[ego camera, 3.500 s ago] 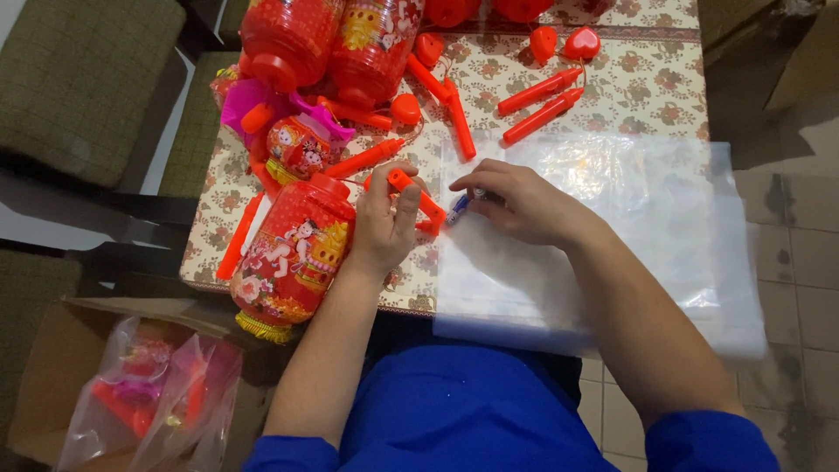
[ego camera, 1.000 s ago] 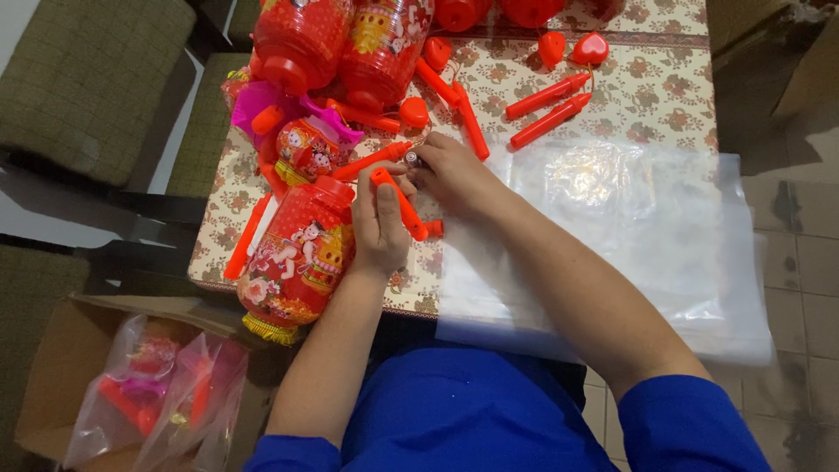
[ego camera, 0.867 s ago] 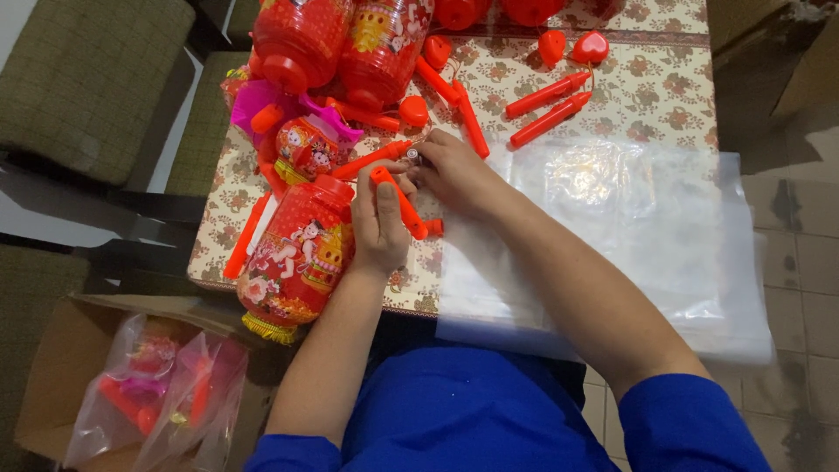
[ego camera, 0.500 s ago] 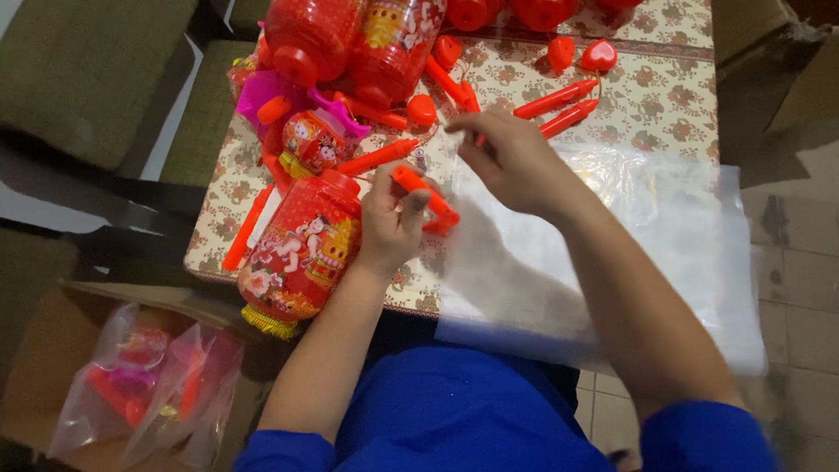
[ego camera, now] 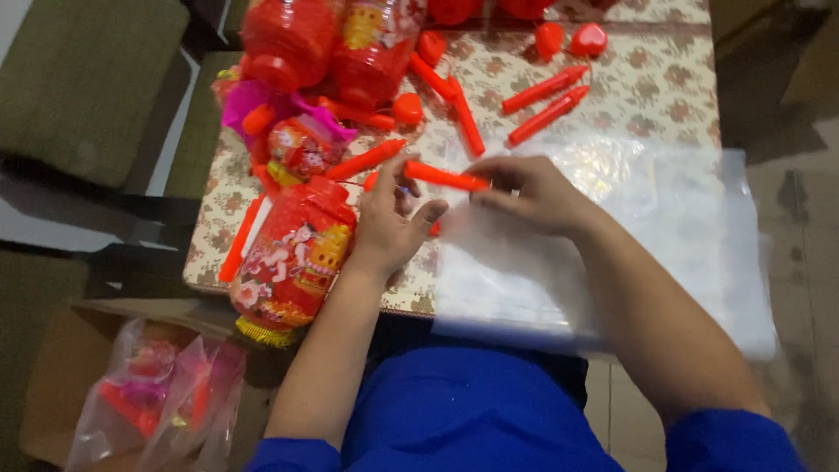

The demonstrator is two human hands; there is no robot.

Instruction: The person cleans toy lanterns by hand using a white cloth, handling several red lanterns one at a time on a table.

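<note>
1. Right hand (ego camera: 533, 190) pinches one end of an orange-red plastic stick (ego camera: 446, 177), fingertips closed on it. Stick is horizontal, lifted just above the table, pointing toward the left hand.
2. Left hand (ego camera: 389, 223) is palm-down over the table edge with fingers loosely curled. Its fingertips meet the stick's free end, likely steadying or guiding it. A small part may sit under the fingers; too hidden to tell. Whether the left hand truly grips the stick or only touches it: cannot tell.
3. Red paper-style lantern (ego camera: 293, 253) lies on its side just left of the left wrist, touching the forearm. Gold fringe end hangs at the table edge, so it stays in easy reach.
4. Stack of clear plastic bags (ego camera: 664, 236) lies flat under the right forearm and overhangs the near table edge. The arm's weight pins it in place.
5. Loose spare sticks (ego camera: 546, 100) are scattered on the floral tablecloth (ego camera: 664, 87) beyond the hands, with small red caps (ego camera: 568, 39) near the far edge. Looks like a parts pool laid out within reach.
6. More lanterns (ego camera: 332, 44) and a pink-wrapped one (ego camera: 297, 140) are piled far left.
7. Cardboard box (ego camera: 61, 367) on the floor at lower left holds bagged red items (ego camera: 157, 402), apart from the loose parts.
</note>
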